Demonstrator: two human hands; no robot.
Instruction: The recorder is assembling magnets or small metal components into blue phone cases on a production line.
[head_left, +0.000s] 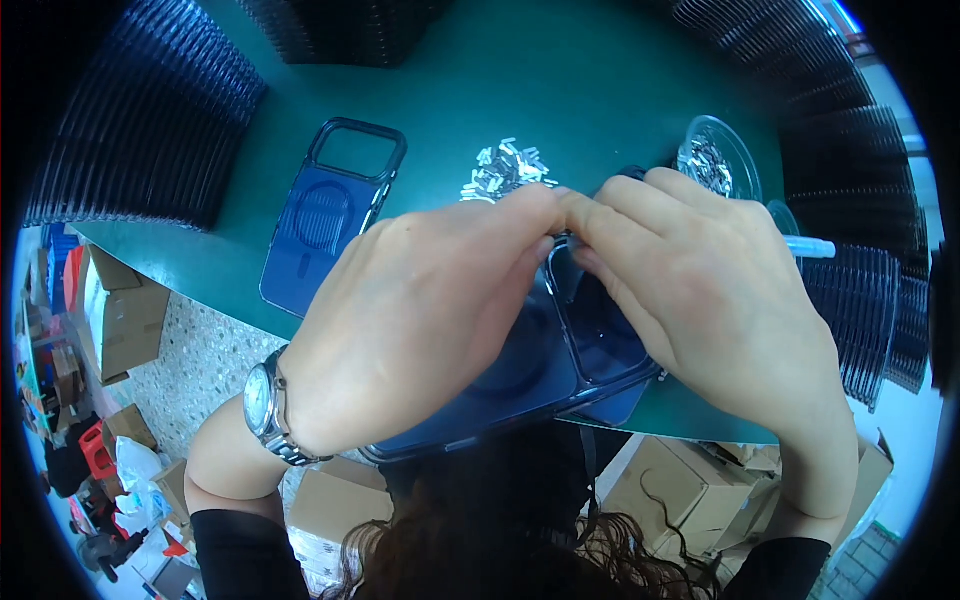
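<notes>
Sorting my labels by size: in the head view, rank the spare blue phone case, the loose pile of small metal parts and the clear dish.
1. spare blue phone case
2. loose pile of small metal parts and clear dish: look alike in size, so unranked.

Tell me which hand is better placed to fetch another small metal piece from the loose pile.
Probably the left hand: the pile lies just beyond its fingertips, while the right hand grips the blue phone case nearer the clear dish.

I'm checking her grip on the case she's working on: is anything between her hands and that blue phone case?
Nothing visible. The left hand and right hand both rest directly on the blue phone case, fingertips meeting at its top edge. The small metal parts lie beyond, apart.
</notes>
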